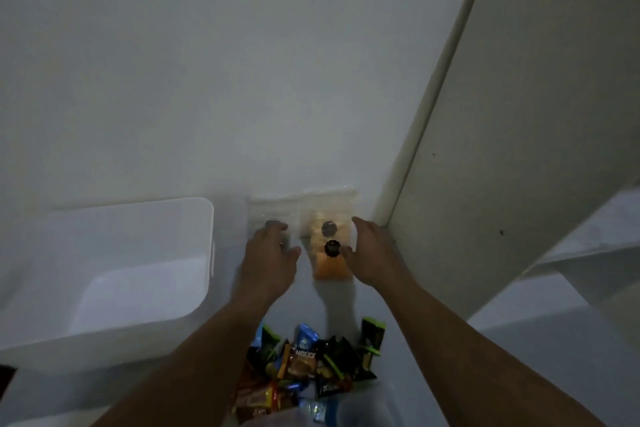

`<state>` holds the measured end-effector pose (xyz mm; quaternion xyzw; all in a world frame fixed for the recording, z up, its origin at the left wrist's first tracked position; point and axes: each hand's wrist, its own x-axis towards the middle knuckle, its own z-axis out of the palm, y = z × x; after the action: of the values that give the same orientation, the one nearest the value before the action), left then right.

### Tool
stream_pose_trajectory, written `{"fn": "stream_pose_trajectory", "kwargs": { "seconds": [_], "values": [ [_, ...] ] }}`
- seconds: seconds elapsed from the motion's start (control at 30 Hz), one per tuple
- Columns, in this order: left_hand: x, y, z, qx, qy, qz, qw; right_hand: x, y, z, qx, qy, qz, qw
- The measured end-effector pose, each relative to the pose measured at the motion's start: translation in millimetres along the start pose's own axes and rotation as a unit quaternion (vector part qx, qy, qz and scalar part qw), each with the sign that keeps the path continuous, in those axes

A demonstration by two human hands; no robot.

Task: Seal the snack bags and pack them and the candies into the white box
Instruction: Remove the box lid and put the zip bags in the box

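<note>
Dim white worktop (166, 402) against a pale wall, with a slanted off-white panel (502, 114) right of the hands. Left hand (270, 260) rests, fingers spread and released, on a clear snack bag (266, 211); right hand (374, 253), fingers likewise loose, touches the right edge of a second snack bag (329, 246) holding orange and dark pieces, lying between the two hands. White box (121, 236) sits open left of the left fingers; wrapped candies (311, 364) are heaped near the body, between the forearms.

You are in a plain, dim indoor room, likely a home: a bare white wall (207, 62), a pale board (519, 114) leaning against it, and a white bench (519, 340) strewn with wrapped candies (311, 364) beside a storage box (121, 270).
</note>
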<state>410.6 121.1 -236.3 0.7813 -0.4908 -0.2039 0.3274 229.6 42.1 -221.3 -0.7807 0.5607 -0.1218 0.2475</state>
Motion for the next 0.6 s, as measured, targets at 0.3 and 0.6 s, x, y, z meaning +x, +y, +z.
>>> {"fn": "stream_pose_trajectory", "kwargs": {
  "seconds": [0.3, 0.6],
  "values": [
    [64, -36, 43, 0.035, 0.111, -0.134, 0.984, 85, 38, 53, 0.054, 0.070, 0.005, 0.996],
    [77, -37, 51, -0.013, 0.157, -0.215, 0.964, 96, 48, 62, 0.060, 0.127, -0.018, 0.990]
  ]
}}
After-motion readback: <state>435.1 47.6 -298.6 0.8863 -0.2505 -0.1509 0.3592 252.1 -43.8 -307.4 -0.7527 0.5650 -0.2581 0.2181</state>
